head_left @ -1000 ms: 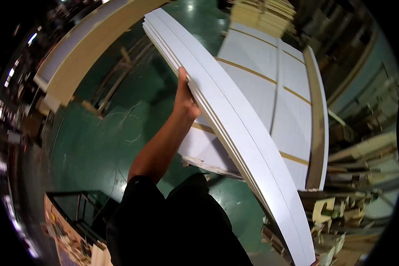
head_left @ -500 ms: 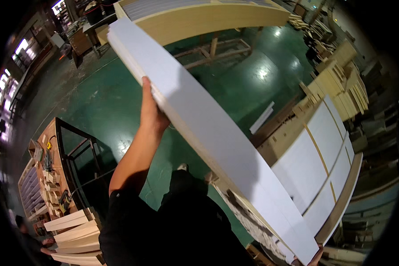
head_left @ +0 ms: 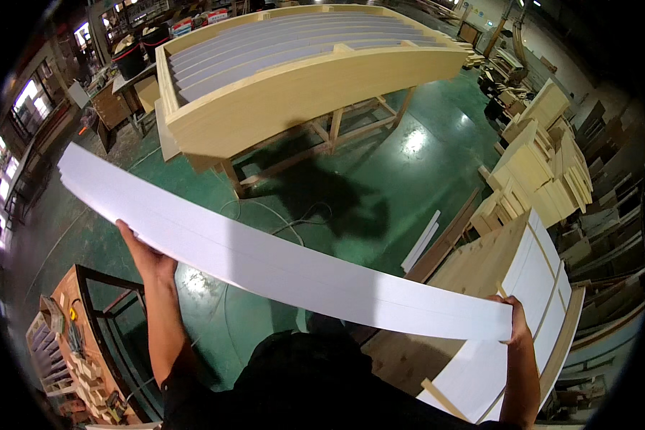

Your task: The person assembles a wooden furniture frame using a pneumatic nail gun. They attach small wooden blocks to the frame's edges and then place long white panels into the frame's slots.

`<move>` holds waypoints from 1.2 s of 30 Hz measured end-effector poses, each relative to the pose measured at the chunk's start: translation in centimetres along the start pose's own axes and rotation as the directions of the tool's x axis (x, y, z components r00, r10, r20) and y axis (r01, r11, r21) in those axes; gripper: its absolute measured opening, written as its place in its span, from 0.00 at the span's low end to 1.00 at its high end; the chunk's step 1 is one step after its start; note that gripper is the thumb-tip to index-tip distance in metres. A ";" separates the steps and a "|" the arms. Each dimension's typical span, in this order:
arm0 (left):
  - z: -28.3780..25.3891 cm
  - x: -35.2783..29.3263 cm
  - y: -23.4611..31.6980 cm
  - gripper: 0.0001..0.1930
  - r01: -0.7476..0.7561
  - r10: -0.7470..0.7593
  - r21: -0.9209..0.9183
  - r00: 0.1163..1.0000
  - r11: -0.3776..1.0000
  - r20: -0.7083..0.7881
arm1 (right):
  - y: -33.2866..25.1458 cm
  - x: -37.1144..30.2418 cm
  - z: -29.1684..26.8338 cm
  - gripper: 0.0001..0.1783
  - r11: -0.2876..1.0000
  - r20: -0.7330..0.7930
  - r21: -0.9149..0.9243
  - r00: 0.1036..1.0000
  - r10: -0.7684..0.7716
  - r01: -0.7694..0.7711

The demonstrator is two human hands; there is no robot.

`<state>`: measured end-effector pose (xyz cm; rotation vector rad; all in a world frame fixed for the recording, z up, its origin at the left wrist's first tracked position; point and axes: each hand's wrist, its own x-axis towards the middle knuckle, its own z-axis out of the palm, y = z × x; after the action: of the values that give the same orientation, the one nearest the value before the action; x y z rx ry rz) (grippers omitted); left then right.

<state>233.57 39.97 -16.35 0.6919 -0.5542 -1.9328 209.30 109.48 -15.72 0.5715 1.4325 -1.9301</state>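
Note:
A long white board (head_left: 279, 265), seemingly a stack of several thin ones at its left end, spans the view in front of me. My left hand (head_left: 153, 261) grips its near edge toward the left end, thumb along the side. At the right end my right hand (head_left: 514, 319) is wrapped round the board's short edge. Beyond the board stands a large pale wooden frame (head_left: 315, 89) on trestle legs, with white slats (head_left: 279, 50) lying in rows inside it.
At my right lies a white panel structure (head_left: 473, 373) with yellow strips. Stacked pale wooden parts (head_left: 545, 158) stand behind it. To the lower left is a workbench (head_left: 86, 301) with tools and wood blocks. A hose (head_left: 287, 226) runs over the green floor (head_left: 423, 172).
The board has swung from a steep diagonal to lying more nearly crosswise, its left end coming nearer. My right hand has risen into fuller view. More of the large frame shows.

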 end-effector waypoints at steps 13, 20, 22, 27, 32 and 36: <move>13.4 16.6 -9.4 0.45 -0.202 0.200 -0.005 0.970 0.979 -0.140 | -26.9 31.1 14.8 0.24 0.970 0.280 -0.234 0.960 0.010 0.058; 20.6 23.5 -10.6 0.42 -0.251 0.227 -0.108 0.955 0.962 -0.191 | -36.2 40.2 26.4 0.24 0.901 0.270 -0.414 0.963 -0.011 0.126; 21.4 26.4 -9.8 0.42 -0.279 0.256 -0.098 0.945 0.955 -0.203 | -38.1 43.0 27.9 0.24 0.899 0.297 -0.422 0.955 0.018 0.114; 22.8 34.8 -6.9 0.43 -0.336 0.344 0.073 0.922 0.939 -0.178 | -39.7 46.7 37.0 0.26 0.872 0.328 -0.454 0.944 -0.030 0.185; 25.1 39.7 -7.1 0.42 -0.369 0.388 0.121 0.888 0.921 -0.246 | -41.2 49.0 42.7 0.28 0.838 0.330 -0.492 0.941 -0.071 0.235; 25.1 42.6 -8.5 0.43 -0.343 0.351 0.078 0.905 0.936 -0.239 | -42.2 49.2 47.3 0.26 0.857 0.293 -0.468 0.953 -0.079 0.215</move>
<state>195.61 7.28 -13.22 0.7868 -0.5139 -1.4811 146.68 60.11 -6.94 -0.0409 1.7425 -1.5739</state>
